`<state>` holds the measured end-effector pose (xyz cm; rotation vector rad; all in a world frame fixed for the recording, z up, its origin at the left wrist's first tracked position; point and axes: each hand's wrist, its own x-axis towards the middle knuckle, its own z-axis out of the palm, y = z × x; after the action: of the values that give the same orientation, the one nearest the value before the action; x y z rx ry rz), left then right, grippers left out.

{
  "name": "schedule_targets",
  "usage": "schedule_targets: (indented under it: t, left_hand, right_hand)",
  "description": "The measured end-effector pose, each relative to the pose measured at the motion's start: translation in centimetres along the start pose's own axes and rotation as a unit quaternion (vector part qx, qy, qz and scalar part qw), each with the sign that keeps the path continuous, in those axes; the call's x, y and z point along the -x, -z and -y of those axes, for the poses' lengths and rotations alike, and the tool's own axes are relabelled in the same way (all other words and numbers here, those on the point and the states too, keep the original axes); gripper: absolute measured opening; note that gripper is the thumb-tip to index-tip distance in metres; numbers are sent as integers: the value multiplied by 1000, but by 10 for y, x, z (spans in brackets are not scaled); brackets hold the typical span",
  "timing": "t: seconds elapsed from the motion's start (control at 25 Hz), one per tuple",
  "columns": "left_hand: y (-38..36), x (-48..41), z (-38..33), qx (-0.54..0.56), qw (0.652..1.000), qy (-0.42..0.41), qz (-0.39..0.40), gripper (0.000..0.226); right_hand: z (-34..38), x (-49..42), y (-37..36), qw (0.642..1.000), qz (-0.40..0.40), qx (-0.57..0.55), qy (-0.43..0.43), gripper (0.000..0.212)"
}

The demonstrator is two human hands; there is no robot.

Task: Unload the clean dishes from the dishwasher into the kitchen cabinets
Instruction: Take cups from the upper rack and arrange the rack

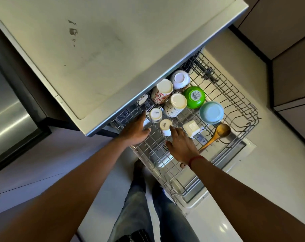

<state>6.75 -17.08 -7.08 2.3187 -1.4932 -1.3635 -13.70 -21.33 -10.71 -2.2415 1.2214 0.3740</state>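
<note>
I saw the tabletop [99, 49] overhang a pulled-out dishwasher rack [235, 109] holding upturned dishes: two patterned mugs [163, 91], a green bowl [194, 97], a blue bowl [211, 112], a wooden spoon [216, 135] and two small white cups [166, 127]. My left hand [136, 131] lay spread on the wires beside one cup; my right hand [181, 147], fingers loosely apart, touched the other, gripping nothing

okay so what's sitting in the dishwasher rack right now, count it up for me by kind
Bowls: 3, white, green, light blue
Tall patterned mugs: 2
Small white cups: 2
Square white dish: 1
Wooden spoon: 1
Part-hidden cup at the back: 1
Total: 10
</note>
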Motion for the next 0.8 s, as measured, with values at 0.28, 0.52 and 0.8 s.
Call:
schedule_targets:
  t: [0.28, 0.52, 0.8]
  left_hand:
    - [0, -23, -1, 1, 1000, -8, 2, 80]
    - [4, -56, -13, 23, 999, -36, -27, 80]
    - [21, -101, -44, 74, 992, -43, -91, 71]
  right_hand:
    - [11, -21, -2, 999, -32, 6, -17, 62]
    - [4, -38, 5, 988, -98, -72, -95, 60]
    - [-17, -85, 28, 971, -134, -146, -133, 83]
